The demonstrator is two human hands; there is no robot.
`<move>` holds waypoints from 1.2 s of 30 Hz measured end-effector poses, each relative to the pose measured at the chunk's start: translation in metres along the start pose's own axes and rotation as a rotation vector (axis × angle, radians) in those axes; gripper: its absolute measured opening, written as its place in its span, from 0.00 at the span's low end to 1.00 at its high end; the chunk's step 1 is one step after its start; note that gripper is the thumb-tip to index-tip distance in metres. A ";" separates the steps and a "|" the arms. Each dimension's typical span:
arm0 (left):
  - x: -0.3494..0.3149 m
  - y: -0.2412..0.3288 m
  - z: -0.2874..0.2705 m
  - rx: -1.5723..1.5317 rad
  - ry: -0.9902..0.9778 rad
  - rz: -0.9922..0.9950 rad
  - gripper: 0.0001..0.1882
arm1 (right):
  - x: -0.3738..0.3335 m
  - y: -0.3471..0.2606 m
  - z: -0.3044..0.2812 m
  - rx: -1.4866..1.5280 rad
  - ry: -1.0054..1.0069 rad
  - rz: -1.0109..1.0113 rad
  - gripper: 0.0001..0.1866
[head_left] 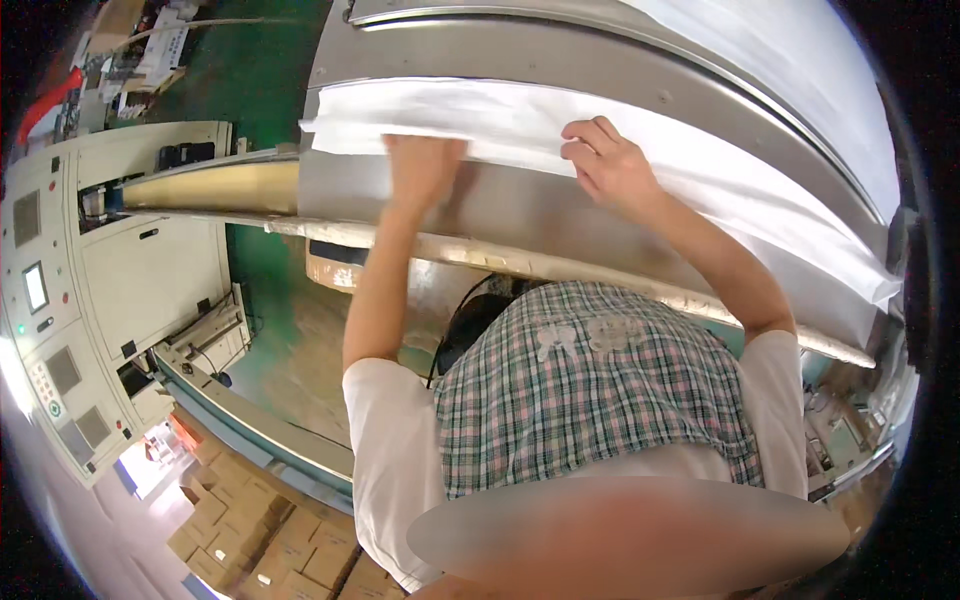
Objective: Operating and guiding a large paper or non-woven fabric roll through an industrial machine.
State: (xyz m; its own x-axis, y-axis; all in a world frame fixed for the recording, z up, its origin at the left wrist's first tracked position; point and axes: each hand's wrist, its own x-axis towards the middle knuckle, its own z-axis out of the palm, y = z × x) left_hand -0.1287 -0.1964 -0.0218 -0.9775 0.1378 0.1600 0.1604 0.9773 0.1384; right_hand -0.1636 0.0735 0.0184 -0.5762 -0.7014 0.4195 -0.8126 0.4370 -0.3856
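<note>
Nearest to us, our plaid apron [590, 390] stood close to the pale front edge [510, 262] of the worktop. Beyond that edge, a bare band of the metal top [520, 195] lay exposed. Our left hand [425, 170] was at the near border of the white cloth [500, 115]; it was blurred, and we could not tell whether its fingers were together or gripping. To its right, our right hand [610, 165] met the same border with fingers bent and slightly apart; whether they pinched the cloth, we could not tell.

The cloth lay lengthwise on the metal, from the left end to far along the right. We judged its laying-out largely done. Not yet flat, it showed folds near our right hand and a bunched right end. Farther off ran a metal rail, and past it another white sheet [790, 60].
</note>
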 end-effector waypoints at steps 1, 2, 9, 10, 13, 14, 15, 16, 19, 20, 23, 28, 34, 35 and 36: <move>-0.004 -0.038 0.007 0.077 0.037 0.010 0.18 | 0.004 0.001 0.009 -0.004 -0.004 0.024 0.15; -0.007 -0.078 0.014 0.193 0.061 -0.027 0.18 | 0.007 0.001 0.016 -0.011 -0.009 0.050 0.16; 0.024 -0.155 -0.053 0.143 0.281 -0.224 0.15 | 0.015 0.001 0.033 0.020 -0.013 0.017 0.20; 0.042 -0.123 -0.060 -0.045 0.279 -0.130 0.14 | 0.015 0.001 0.032 0.028 -0.010 0.004 0.20; 0.075 -0.024 -0.035 -0.144 0.200 0.075 0.12 | 0.014 -0.003 0.027 -0.027 -0.017 0.010 0.19; 0.084 -0.003 -0.028 -0.154 0.112 0.136 0.13 | 0.014 -0.002 0.023 -0.055 -0.025 0.014 0.19; 0.092 0.011 -0.017 -0.194 0.121 0.189 0.13 | 0.010 0.001 0.018 -0.107 -0.023 0.057 0.19; 0.092 0.020 -0.002 -0.089 0.044 0.082 0.15 | 0.004 0.004 0.012 -0.089 -0.048 0.064 0.18; 0.082 0.018 0.024 -0.068 -0.097 -0.111 0.20 | -0.035 0.019 -0.020 -0.150 -0.086 0.136 0.16; 0.072 0.019 0.024 -0.122 -0.036 -0.085 0.19 | -0.053 0.023 -0.034 -0.180 -0.106 0.151 0.14; 0.027 -0.027 0.042 -0.092 0.041 0.070 0.15 | -0.114 0.041 -0.080 -0.153 -0.111 0.264 0.14; -0.024 -0.111 0.010 0.113 -0.025 -0.193 0.16 | -0.207 0.092 -0.157 -0.243 -0.097 0.394 0.17; -0.019 -0.099 0.004 0.441 0.015 -0.237 0.18 | -0.299 0.167 -0.230 -0.408 -0.163 0.561 0.16; 0.012 -0.013 -0.002 0.337 -0.163 -0.585 0.21 | -0.322 0.176 -0.245 -0.457 -0.201 0.601 0.16; 0.007 0.004 0.004 0.341 -0.158 -0.599 0.21 | -0.338 0.185 -0.263 -0.492 -0.226 0.607 0.15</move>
State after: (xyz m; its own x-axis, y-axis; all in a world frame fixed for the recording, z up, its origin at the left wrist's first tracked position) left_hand -0.1357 -0.1913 -0.0236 -0.8966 -0.4427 0.0048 -0.4378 0.8849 -0.1594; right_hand -0.1426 0.5397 0.0217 -0.9399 -0.3367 0.0568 -0.3400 0.9382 -0.0650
